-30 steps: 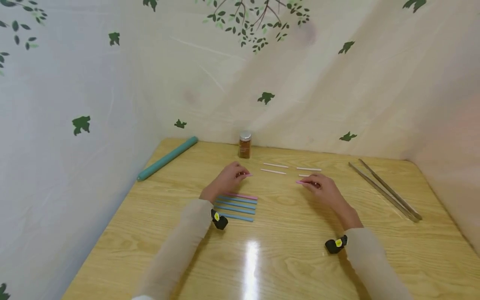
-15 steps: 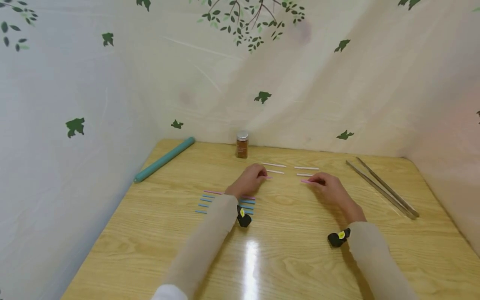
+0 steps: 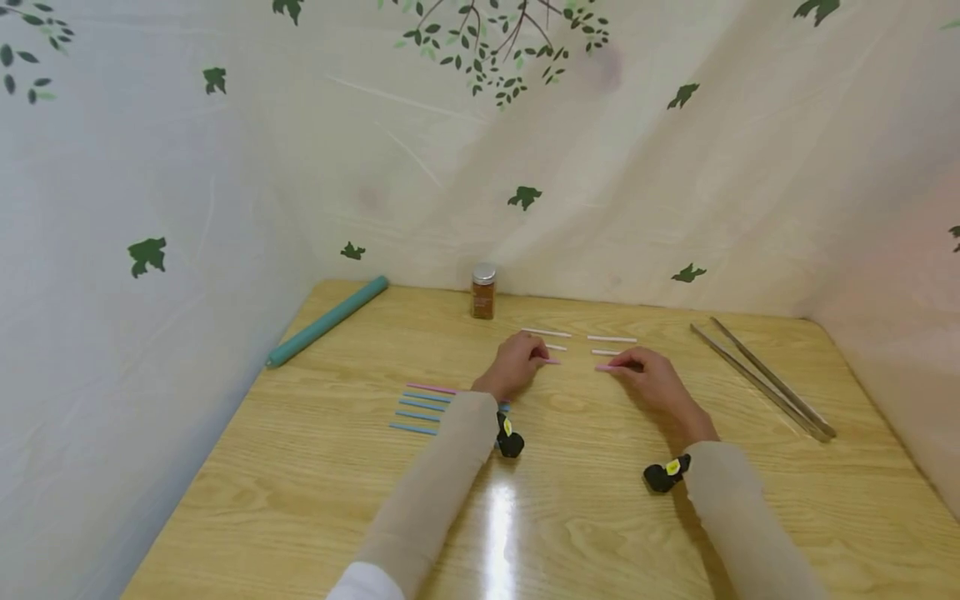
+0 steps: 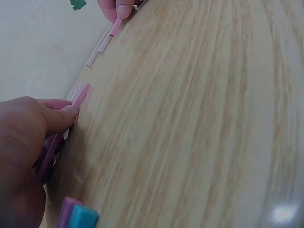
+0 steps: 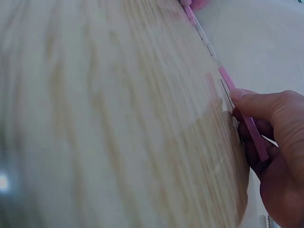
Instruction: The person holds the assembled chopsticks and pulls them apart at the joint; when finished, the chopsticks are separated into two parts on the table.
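My left hand (image 3: pixel 517 364) pinches a thin pink stick (image 4: pixel 81 96) between thumb and fingers, low over the table; its tip points right. Across a small gap, my right hand (image 3: pixel 651 380) pinches another pink stick (image 5: pixel 254 135) by its middle, tip pointing left. Just behind the hands lie white sticks in two short columns, a left one (image 3: pixel 546 332) and a right one (image 3: pixel 611 339), the nearer ones partly covered by the fingers. Under my left forearm, a row of blue sticks (image 3: pixel 423 406) with one pink stick (image 3: pixel 431 388) behind them is partly hidden.
A small jar (image 3: pixel 483 293) of brown contents with a silver lid stands near the back wall. At the back left lies a teal rod (image 3: pixel 328 322). Long metal tongs (image 3: pixel 763 379) rest on the right of the wooden table (image 3: pixel 585 517). Patterned cloth walls border it.
My left hand has moved right with its pink stick, narrowing the gap to the right hand's stick. Its forearm now crosses the blue row. The right hand has barely moved; the view shifted slightly.
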Demonstrator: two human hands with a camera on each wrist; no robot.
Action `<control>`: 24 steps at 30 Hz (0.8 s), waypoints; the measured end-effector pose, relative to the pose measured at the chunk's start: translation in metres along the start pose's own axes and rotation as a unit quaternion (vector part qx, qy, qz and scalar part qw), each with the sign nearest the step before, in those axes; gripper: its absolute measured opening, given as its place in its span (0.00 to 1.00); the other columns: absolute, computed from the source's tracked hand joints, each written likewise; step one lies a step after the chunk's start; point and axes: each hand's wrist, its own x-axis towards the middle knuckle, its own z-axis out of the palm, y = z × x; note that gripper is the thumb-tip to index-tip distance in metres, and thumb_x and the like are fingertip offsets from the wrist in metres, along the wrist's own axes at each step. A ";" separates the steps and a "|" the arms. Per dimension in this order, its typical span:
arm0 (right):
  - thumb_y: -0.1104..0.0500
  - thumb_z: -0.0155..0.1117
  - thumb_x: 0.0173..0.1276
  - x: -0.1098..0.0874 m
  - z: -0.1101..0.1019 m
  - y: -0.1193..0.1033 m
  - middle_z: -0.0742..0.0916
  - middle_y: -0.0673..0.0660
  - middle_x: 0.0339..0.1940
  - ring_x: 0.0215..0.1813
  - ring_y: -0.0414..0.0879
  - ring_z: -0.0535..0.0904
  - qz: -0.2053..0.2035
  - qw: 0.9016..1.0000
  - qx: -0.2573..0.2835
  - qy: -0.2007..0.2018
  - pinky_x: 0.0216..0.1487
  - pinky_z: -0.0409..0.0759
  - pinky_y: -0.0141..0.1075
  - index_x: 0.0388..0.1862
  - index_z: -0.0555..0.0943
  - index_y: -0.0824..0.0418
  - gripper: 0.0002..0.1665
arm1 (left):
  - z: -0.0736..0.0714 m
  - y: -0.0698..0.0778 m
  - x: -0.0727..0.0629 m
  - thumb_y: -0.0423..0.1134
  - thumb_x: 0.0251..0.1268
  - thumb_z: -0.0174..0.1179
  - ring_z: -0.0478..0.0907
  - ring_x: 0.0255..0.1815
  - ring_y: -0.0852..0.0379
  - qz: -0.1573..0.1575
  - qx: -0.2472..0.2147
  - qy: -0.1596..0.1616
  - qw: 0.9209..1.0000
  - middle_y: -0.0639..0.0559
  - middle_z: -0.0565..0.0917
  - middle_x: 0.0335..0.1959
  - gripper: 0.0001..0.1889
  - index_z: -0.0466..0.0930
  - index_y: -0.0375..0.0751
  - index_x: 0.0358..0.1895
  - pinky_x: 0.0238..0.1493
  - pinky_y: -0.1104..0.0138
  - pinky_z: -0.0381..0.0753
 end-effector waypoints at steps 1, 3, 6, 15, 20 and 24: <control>0.58 0.63 0.67 0.000 0.001 0.000 0.86 0.60 0.42 0.44 0.51 0.79 -0.001 1.000 0.000 0.003 0.46 0.74 0.42 0.41 0.84 0.62 0.09 | 0.000 0.001 0.000 0.40 0.64 0.61 0.75 0.45 0.55 -0.005 0.001 0.001 1.000 0.52 0.79 0.39 0.04 0.83 0.46 0.37 0.47 0.62 0.70; 0.59 0.64 0.67 0.001 0.002 -0.002 0.86 0.60 0.41 0.44 0.51 0.79 -0.003 1.000 -0.003 0.008 0.46 0.75 0.41 0.40 0.85 0.62 0.08 | 0.000 0.002 -0.001 0.40 0.64 0.61 0.74 0.44 0.56 -0.013 0.001 0.002 1.000 0.53 0.78 0.38 0.03 0.83 0.47 0.37 0.46 0.62 0.69; 0.60 0.64 0.66 0.001 0.003 -0.003 0.86 0.60 0.41 0.43 0.51 0.79 -0.004 1.000 -0.007 0.009 0.45 0.76 0.39 0.40 0.85 0.63 0.08 | 0.000 0.004 -0.001 0.41 0.64 0.62 0.74 0.44 0.56 -0.016 0.001 0.009 1.000 0.55 0.78 0.37 0.03 0.83 0.48 0.36 0.44 0.63 0.67; 0.64 0.65 0.64 0.002 0.004 -0.003 0.85 0.60 0.38 0.42 0.52 0.79 -0.017 0.999 -0.025 0.012 0.44 0.77 0.41 0.39 0.85 0.65 0.06 | -0.001 0.009 -0.002 0.42 0.65 0.61 0.73 0.45 0.56 -0.025 0.013 0.012 1.000 0.56 0.78 0.36 0.02 0.83 0.51 0.37 0.45 0.63 0.67; 0.65 0.66 0.63 0.004 0.004 0.000 0.85 0.60 0.36 0.40 0.51 0.78 -0.031 0.998 -0.042 0.021 0.42 0.76 0.41 0.38 0.86 0.64 0.06 | -0.001 0.011 -0.002 0.42 0.66 0.60 0.72 0.46 0.55 -0.024 0.017 0.009 1.000 0.56 0.77 0.37 0.03 0.82 0.52 0.37 0.46 0.62 0.66; 0.65 0.66 0.63 0.004 0.003 0.001 0.85 0.59 0.36 0.40 0.50 0.78 -0.037 0.998 -0.051 0.020 0.43 0.75 0.43 0.38 0.86 0.64 0.06 | -0.001 0.012 -0.002 0.42 0.66 0.59 0.72 0.46 0.54 -0.022 0.023 0.005 0.999 0.55 0.77 0.37 0.03 0.82 0.51 0.38 0.47 0.60 0.66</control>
